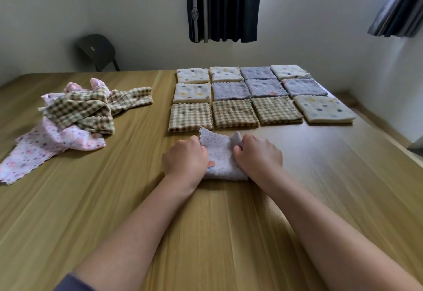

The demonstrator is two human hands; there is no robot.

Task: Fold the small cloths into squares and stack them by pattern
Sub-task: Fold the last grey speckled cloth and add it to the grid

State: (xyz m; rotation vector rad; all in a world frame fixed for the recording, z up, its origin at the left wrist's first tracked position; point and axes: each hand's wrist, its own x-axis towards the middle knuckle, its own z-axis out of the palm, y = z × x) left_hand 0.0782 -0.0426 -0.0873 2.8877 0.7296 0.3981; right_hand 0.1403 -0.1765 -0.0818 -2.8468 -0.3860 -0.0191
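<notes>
Our left hand (185,156) and right hand (258,155) are both curled, gripping opposite sides of the lavender cloth (220,153), which lies on the table (229,233) just before the folded squares (235,113). Our fingertips and the cloth's side edges are hidden.

Cloths arranged on the table (229,233)
At right, folded squares (249,98) are set in a grid, an unfolded heap (75,116) at left (well apart); one cloth (220,155) is found just before the grid.
</notes>
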